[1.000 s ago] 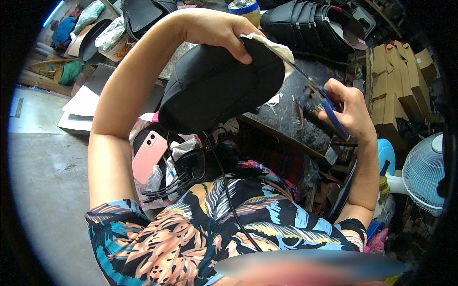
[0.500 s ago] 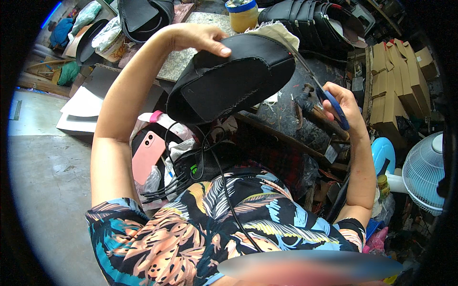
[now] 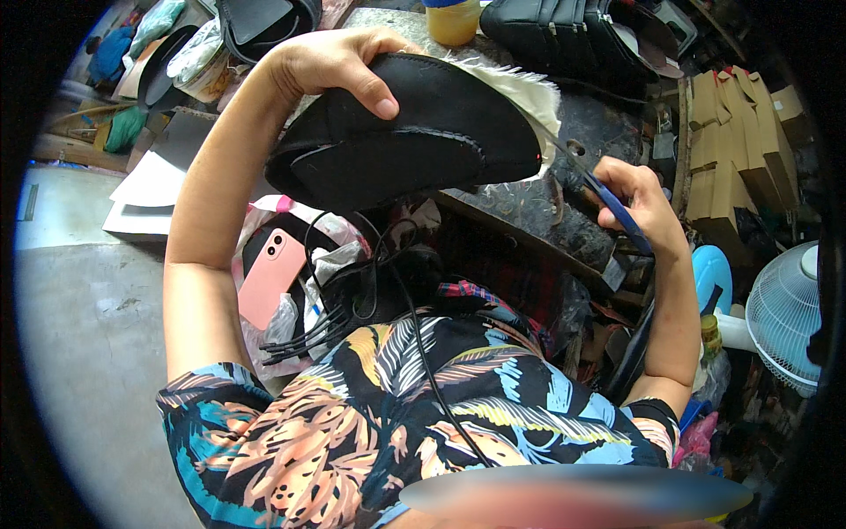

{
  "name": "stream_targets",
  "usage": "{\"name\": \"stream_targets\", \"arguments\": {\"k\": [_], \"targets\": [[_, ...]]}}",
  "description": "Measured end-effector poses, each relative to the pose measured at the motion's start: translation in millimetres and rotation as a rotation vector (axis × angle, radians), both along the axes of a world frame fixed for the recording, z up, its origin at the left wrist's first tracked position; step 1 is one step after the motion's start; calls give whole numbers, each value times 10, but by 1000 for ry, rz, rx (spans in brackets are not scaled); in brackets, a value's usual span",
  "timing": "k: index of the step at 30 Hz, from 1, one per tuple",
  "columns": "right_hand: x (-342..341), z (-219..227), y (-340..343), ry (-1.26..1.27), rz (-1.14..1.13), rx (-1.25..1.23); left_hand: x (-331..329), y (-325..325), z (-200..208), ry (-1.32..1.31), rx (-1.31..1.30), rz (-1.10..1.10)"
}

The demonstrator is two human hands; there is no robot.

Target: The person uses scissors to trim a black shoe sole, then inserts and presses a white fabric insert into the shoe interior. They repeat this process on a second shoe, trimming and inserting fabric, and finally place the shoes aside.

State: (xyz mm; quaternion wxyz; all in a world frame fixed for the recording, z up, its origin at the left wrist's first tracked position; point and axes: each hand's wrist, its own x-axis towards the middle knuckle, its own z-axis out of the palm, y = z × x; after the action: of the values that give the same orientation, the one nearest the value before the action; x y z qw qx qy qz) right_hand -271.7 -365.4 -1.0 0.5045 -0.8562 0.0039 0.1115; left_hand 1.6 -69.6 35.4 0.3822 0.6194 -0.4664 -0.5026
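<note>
A black stitched shoe upper (image 3: 423, 119) hangs in front of me at chest height. My left hand (image 3: 339, 66) grips its upper left edge, thumb on the near face and the other fingers hidden behind. Frayed off-white lining cloth (image 3: 536, 99) sticks out past the shoe upper's far and right edges. Fingers of my right hand (image 3: 639, 198) are closed around the blue handles of a pair of scissors (image 3: 612, 203). The blades point up and left, close to the cloth's lower right end; whether they touch it I cannot tell.
Behind the shoe upper lies a dark worktop (image 3: 599, 123) with a jar of yellowish stuff (image 3: 452, 25) and a stack of black uppers (image 3: 564, 35). Cardboard pieces (image 3: 727, 150) and a white fan (image 3: 789, 317) stand at right. A pink phone (image 3: 271, 278) and black cables lie near my lap.
The shoe upper has tilted and shifted slightly left, showing more lining along its right edge. The scissors have come down, and their blades now sit by the cloth's lower right end.
</note>
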Motion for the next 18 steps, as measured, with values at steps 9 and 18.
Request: {"name": "stream_targets", "arguments": {"k": [9,18], "targets": [[-5,-11,98,-192,37,-236,-31,-21,30,2,21,-16],[-75,-53,97,-41,11,-25,-15,101,-2,41,21,44]]}}
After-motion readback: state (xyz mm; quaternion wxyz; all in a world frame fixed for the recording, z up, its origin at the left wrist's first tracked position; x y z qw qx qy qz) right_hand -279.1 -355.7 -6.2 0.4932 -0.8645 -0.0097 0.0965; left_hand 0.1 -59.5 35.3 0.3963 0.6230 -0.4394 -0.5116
